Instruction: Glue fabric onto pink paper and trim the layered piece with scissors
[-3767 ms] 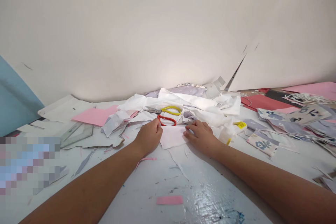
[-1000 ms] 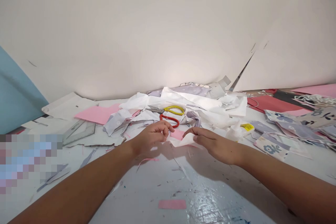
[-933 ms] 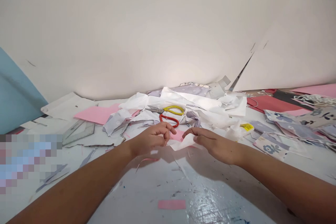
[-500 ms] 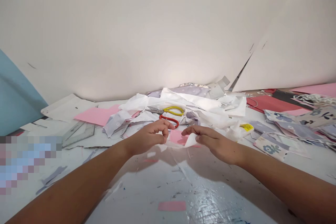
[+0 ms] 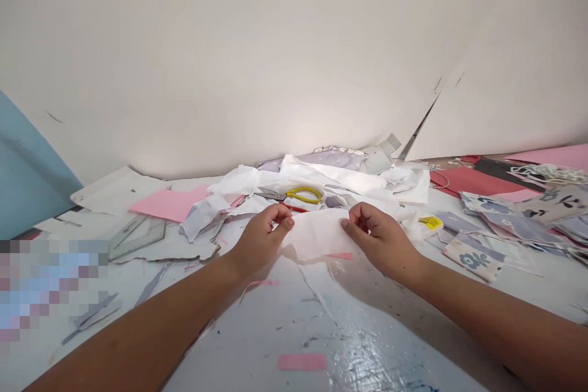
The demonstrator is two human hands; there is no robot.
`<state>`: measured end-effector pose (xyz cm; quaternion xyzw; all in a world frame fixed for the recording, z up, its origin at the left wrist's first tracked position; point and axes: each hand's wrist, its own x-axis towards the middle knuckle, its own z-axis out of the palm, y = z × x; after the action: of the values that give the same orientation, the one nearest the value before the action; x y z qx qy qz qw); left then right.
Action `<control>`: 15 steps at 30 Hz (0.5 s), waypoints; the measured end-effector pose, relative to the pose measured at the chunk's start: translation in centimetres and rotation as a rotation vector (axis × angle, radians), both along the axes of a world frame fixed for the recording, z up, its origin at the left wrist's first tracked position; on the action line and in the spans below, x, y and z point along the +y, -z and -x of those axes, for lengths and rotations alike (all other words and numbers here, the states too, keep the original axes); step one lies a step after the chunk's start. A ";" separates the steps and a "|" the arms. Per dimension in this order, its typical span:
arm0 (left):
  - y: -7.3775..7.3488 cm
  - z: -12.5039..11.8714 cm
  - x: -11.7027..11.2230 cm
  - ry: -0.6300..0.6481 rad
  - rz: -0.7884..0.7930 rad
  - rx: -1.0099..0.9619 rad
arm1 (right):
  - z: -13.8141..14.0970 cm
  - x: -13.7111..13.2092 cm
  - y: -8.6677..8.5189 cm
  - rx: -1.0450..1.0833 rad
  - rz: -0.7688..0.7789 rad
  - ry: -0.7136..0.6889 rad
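A small white sheet, paper or thin fabric (image 5: pixel 319 234), is held up between my two hands just above the table. My left hand (image 5: pixel 265 234) pinches its upper left corner between thumb and fingers. At the upper right corner, my right hand (image 5: pixel 379 236) has a similar pinch. Behind the sheet lie scissors with one yellow and one red handle (image 5: pixel 304 195), the red one partly hidden. A thin pink strip (image 5: pixel 340 255) shows at the sheet's lower edge. Nearer to me, a short pink strip (image 5: pixel 302 361) lies flat on the table.
White scraps (image 5: pixel 331 173) are heaped against the pale upright board (image 5: pixel 257 73). On the left are pink paper (image 5: pixel 160 203) and a clear set square (image 5: pixel 138 237). Patterned pieces (image 5: pixel 478 257), red sheets (image 5: pixel 473 184) and white cord (image 5: pixel 549 173) lie to the right.
The white sheet has been raised and spread between both hands. It now covers the spot where a pink piece showed. Both hands have turned upward, gripping its upper corners.
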<state>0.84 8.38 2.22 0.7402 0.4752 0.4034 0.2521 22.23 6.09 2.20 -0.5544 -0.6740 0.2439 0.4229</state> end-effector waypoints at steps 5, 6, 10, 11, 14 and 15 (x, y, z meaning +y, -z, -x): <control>0.4 -0.5 0.1 -0.029 0.078 -0.069 | -0.6 0.4 0.5 -0.006 0.111 0.002; 0.5 -0.6 0.2 -0.024 0.099 -0.087 | -0.7 0.5 0.6 -0.005 0.137 -0.002; 1.0 -1.0 0.7 -0.003 0.092 -0.120 | -1.1 0.8 0.8 -0.007 0.198 0.002; 1.1 -1.1 0.9 0.000 0.078 -0.110 | -1.1 0.8 0.8 -0.008 0.209 0.003; 1.3 -1.1 1.2 0.010 0.069 -0.087 | -0.9 0.6 0.7 -0.015 0.238 0.003; 1.4 -1.1 1.3 0.010 0.086 -0.098 | -0.8 0.5 0.7 -0.017 0.244 0.003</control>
<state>1.93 9.66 0.87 0.7106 0.4754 0.4169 0.3087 23.06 6.58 1.46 -0.6048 -0.6421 0.3189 0.3468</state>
